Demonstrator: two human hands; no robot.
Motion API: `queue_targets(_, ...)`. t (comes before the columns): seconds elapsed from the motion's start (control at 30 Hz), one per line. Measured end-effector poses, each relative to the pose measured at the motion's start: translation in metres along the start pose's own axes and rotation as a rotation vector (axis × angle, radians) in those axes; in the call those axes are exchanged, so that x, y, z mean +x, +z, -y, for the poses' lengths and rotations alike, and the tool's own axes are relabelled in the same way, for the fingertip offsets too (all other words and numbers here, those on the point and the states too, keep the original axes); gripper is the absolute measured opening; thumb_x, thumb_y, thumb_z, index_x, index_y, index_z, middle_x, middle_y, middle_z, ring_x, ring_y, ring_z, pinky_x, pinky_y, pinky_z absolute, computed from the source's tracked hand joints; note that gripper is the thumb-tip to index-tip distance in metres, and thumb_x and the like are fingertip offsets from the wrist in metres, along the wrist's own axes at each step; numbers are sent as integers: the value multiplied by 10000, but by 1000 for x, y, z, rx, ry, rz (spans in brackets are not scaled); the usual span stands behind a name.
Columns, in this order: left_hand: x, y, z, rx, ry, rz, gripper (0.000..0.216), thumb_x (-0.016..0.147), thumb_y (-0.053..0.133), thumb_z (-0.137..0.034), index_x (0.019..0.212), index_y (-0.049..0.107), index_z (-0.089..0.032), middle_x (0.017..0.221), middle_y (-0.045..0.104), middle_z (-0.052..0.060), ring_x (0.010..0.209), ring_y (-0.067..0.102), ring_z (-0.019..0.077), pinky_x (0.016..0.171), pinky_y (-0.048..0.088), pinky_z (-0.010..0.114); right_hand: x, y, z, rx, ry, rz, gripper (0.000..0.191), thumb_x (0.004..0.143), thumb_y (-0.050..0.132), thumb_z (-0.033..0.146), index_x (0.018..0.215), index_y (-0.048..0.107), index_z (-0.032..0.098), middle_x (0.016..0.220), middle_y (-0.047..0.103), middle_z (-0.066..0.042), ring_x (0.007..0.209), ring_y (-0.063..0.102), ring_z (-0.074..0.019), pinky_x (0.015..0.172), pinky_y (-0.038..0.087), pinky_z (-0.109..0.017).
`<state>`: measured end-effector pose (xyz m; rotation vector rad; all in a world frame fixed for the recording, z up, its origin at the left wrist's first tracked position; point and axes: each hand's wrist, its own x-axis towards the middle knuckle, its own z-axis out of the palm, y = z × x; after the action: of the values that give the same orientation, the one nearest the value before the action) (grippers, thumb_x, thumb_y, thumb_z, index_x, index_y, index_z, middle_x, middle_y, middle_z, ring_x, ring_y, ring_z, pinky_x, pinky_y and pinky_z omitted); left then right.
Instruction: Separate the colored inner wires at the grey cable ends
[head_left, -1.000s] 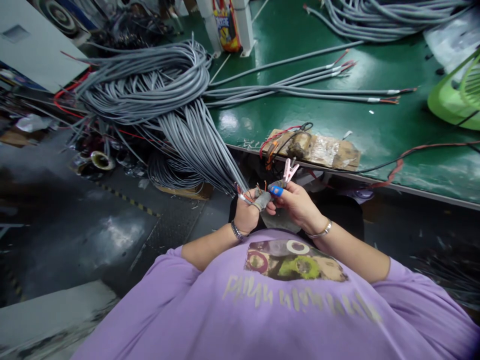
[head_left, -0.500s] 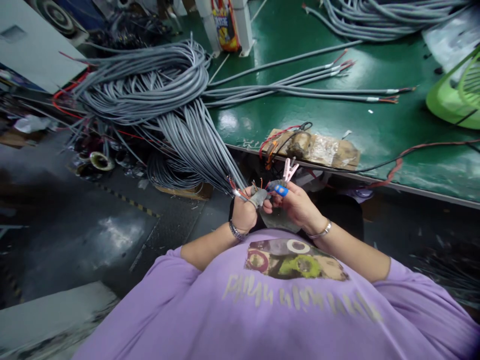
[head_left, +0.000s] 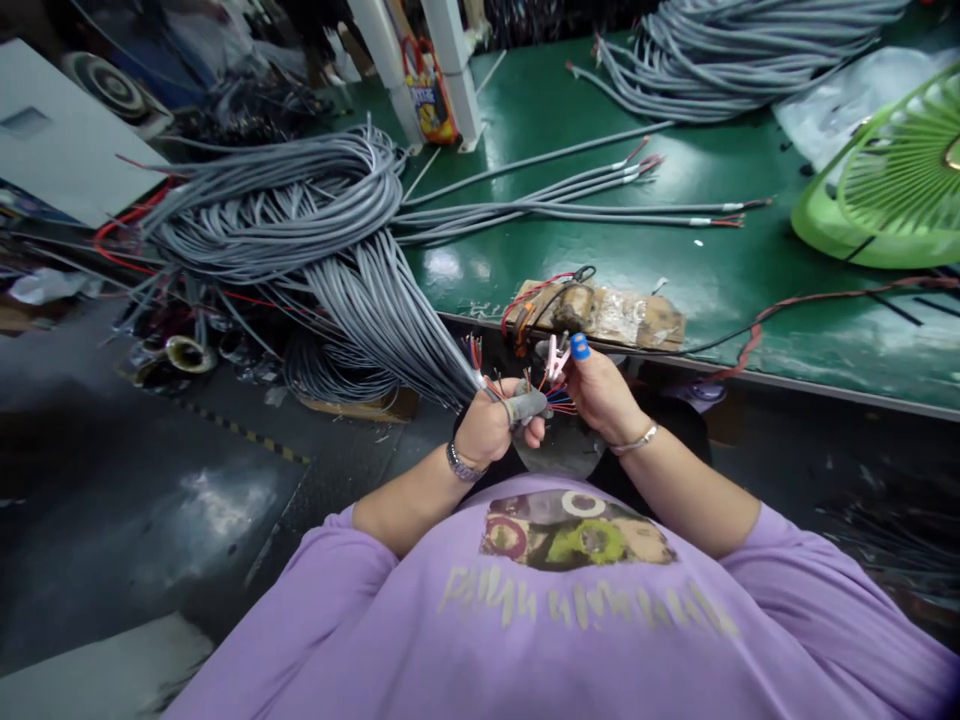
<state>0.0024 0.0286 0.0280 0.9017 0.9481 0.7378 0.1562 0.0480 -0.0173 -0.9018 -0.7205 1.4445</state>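
Observation:
My left hand (head_left: pixel 491 425), with a grey finger cover, is closed around the end of a grey cable (head_left: pixel 420 335) from the thick bundle hanging off the bench. Thin coloured wires (head_left: pixel 559 400) fan out of that cable end between my hands. My right hand (head_left: pixel 600 390), with blue tape on one fingertip, pinches a small pink clip tool (head_left: pixel 555 358) at those wires. Both hands are held close together just below the bench edge, in front of my purple shirt.
The green bench (head_left: pixel 675 270) carries a large coil of grey cables (head_left: pixel 277 210), several loose stripped cables (head_left: pixel 570 195), a taped brown block (head_left: pixel 600 310) with red and black leads, and a green fan grille (head_left: pixel 892 175). Another cable heap (head_left: pixel 735 45) lies at the back. Dark floor is at left.
The view has tilted up and shifted. My right hand has turned, the blue-taped finger now pointing up, and the coloured wires are spread wider between my hands.

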Motion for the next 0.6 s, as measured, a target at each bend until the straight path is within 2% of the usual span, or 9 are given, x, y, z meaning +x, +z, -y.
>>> queue_targets(0.07, 3, 2, -1, 7, -8, 2, 336, 588, 802, -412, 598, 632, -122, 444, 607, 27, 325, 520, 112, 334, 388, 203, 0, 5, -4, -42, -109, -91, 571, 742, 642, 752, 659, 655, 187, 585, 586, 6, 542, 462, -97, 542, 395, -247)
queue_targets(0.1, 5, 3, -1, 7, -7, 3, 331, 587, 799, -407, 592, 627, -124, 442, 605, 27, 321, 516, 111, 332, 383, 204, 0, 7, -5, -30, -117, -114, 586, 734, 634, 767, 649, 650, 187, 575, 584, 6, 536, 467, -98, 536, 392, -245)
queue_targets(0.3, 9, 4, 2, -1, 17, -4, 310, 594, 786, -397, 611, 623, -133, 442, 603, 17, 321, 510, 108, 340, 375, 202, 5, 15, -3, 270, 244, -29, 614, 690, 658, 792, 693, 642, 179, 610, 645, -14, 488, 524, -111, 512, 455, -268)
queue_targets(0.43, 11, 1, 5, 21, 6, 3, 331, 604, 789, -415, 604, 612, -135, 447, 603, 16, 327, 513, 108, 347, 375, 203, 6, 20, 1, 364, 243, -51, 548, 693, 724, 724, 699, 630, 185, 567, 624, 11, 476, 530, -111, 501, 467, -261)
queue_targets(0.6, 10, 0, 7, 56, -28, 11, 374, 584, 806, -448, 609, 609, -131, 445, 595, 12, 330, 505, 102, 346, 371, 201, 3, 24, 4, 389, 248, -63, 564, 650, 756, 725, 700, 622, 179, 586, 624, 21, 491, 549, -101, 502, 471, -250)
